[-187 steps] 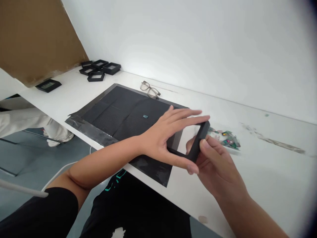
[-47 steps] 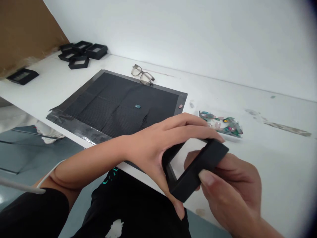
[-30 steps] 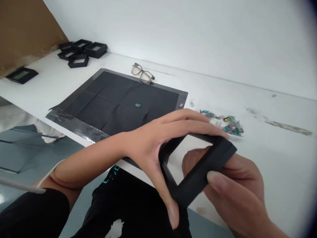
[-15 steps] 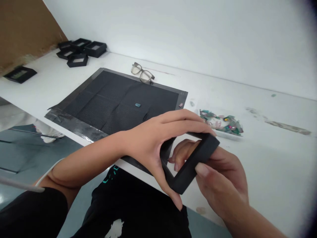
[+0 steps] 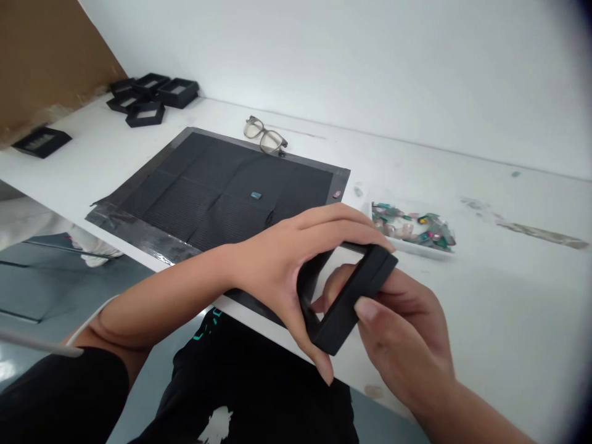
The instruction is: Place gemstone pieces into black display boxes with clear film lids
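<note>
A black rectangular frame [image 5: 356, 296] is held tilted above the table's front edge, its opening showing the white table behind. My left hand [image 5: 282, 265] spans it from the left, thumb along the lower end and fingers over the upper end. From the right, my right hand [image 5: 407, 333] pinches the frame's near side, its thumb on the outer face and some fingertips seen through the opening. Behind my left hand lies a black ribbed mat [image 5: 208, 179] with a small teal stone [image 5: 256, 195] on it. A pinkish stone [image 5: 337, 194] rests at the mat's right edge.
A white tray [image 5: 425, 250] of colourful stones sits beyond my hands. Eyeglasses [image 5: 265, 135] lie at the mat's back edge. Several black frames [image 5: 178, 92] are grouped at the back left, with another black frame [image 5: 42, 142] at far left. A white wall [image 5: 351, 74] stands behind the table.
The black frame and my right hand have moved slightly left, and the frame has turned a little, showing more of its outer side. My left fingertips have shifted slightly left with it.
</note>
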`<state>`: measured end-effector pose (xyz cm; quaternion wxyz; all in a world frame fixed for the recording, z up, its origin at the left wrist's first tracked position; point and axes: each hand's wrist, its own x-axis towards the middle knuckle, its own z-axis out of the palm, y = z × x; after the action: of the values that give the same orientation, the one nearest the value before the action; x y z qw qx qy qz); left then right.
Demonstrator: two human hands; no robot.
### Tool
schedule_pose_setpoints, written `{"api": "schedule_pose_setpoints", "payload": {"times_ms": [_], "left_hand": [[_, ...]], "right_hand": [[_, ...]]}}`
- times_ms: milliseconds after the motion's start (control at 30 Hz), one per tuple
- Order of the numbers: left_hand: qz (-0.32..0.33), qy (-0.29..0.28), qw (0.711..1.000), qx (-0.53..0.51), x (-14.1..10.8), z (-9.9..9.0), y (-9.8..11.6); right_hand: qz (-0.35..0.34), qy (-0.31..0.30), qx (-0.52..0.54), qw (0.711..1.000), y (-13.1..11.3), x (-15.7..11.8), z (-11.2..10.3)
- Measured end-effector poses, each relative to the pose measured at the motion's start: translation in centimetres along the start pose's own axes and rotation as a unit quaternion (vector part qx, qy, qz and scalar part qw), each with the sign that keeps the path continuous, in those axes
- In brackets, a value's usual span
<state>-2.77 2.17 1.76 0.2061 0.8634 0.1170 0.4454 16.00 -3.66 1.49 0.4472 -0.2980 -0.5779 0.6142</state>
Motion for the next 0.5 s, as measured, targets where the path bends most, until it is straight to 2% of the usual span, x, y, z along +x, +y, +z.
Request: {"api": "schedule_pose_setpoints", "payload": {"times_ms": [133,233,400,467,500], "left_hand": [[0.033,0.028,0.999,-0.011,0.6,-0.2,-0.1],[0.044,0.051,0.998,-0.014,0.9,-0.6,-0.2],[-0.008,0.099,0.995,-0.027,0.5,-1.3,-0.4],[-0.035,0.115,0.991,-0.055,0.1,-1.3,-0.6],[-0.05,0.14,0.986,-0.078,0.0,-1.4,-0.7]], "right_hand": [[-0.006,0.0,0.023,1.0,-0.1,-0.4,0.2],[-0.011,0.003,0.06,0.998,-1.0,-0.1,0.3],[0.012,0.005,0.11,0.994,-2.9,0.8,-0.3],[0.025,-0.015,0.115,0.993,-3.3,1.1,-0.9],[0.03,-0.033,0.12,0.992,-3.4,1.2,-1.2]]}}
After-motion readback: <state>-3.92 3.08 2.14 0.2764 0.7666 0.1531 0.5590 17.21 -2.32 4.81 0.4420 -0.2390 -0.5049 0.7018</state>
